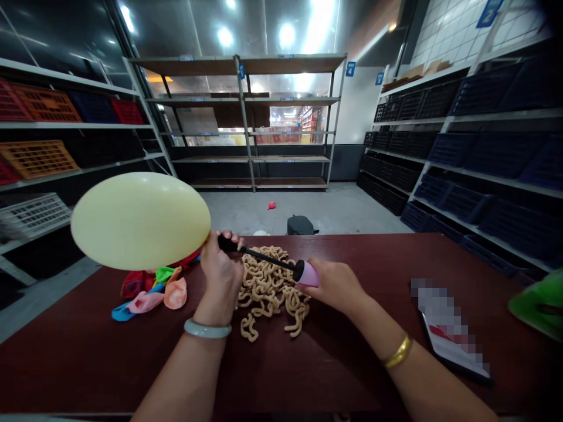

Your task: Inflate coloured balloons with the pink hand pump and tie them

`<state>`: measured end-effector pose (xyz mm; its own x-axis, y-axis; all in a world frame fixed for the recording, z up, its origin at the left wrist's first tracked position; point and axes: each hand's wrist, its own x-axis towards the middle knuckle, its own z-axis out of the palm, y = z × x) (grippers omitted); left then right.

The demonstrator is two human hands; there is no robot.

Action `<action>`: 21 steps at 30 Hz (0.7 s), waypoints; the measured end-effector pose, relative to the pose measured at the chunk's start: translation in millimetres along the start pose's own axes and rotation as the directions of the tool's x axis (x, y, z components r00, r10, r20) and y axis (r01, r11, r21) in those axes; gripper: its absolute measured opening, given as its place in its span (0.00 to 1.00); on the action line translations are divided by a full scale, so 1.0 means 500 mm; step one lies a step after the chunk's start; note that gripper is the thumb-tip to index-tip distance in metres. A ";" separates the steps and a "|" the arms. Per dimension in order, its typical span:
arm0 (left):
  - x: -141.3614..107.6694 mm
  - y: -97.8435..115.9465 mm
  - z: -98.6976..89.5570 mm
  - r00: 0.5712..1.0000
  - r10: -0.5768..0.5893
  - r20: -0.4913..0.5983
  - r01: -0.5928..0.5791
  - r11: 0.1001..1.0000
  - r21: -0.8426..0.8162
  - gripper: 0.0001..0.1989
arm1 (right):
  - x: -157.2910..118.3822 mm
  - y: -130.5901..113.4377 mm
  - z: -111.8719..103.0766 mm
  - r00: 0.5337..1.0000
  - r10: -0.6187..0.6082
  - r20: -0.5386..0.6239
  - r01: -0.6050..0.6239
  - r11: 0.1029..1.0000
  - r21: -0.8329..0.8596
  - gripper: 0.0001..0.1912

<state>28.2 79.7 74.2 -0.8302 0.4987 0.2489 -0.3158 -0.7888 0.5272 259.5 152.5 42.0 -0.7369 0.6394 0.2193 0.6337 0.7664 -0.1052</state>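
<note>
My left hand (221, 261) is closed around the black end of a balloon pump (272, 258), at the neck of a pale yellow balloon (141, 221). The balloon is inflated and bulges out to the left; my fingers hide where its neck meets the pump. A thin black rod runs from there down to the pump's purple part, which my right hand (332, 282) grips. Under the rod lies a pile of tan, curled, noodle-like pieces (264, 287) on the dark red table (352, 363). Several limp balloons (149, 293) in mixed colours lie left of my left hand.
A phone-like slab (453, 334), partly blurred out, lies on the table at right, near a green object (539, 305). Behind the table stand a dark grey stool-like object (300, 224) and a small pink item (271, 205). Racks with crates (41, 159) line both sides.
</note>
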 end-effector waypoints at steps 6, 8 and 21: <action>-0.059 -0.063 0.019 0.990 -0.125 0.067 0.127 0.991 -0.036 0.09 | 0.000 -0.004 0.006 1.000 0.004 -0.027 -0.005 1.000 -0.012 0.22; -0.090 -0.086 0.027 0.979 -0.187 0.086 0.191 0.981 -0.038 0.09 | -0.001 -0.011 0.007 0.999 0.012 -0.035 -0.013 1.000 -0.007 0.23; -0.151 -0.121 0.043 0.936 -0.330 0.124 0.334 0.942 -0.013 0.11 | 0.000 -0.025 0.012 0.995 0.024 -0.098 -0.021 0.999 0.034 0.22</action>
<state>119.7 97.8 41.1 -0.6157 0.7717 0.1594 -0.5813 -0.5813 0.5693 250.1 143.0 37.5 -0.6949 0.6484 0.3109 0.6403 0.7547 -0.1426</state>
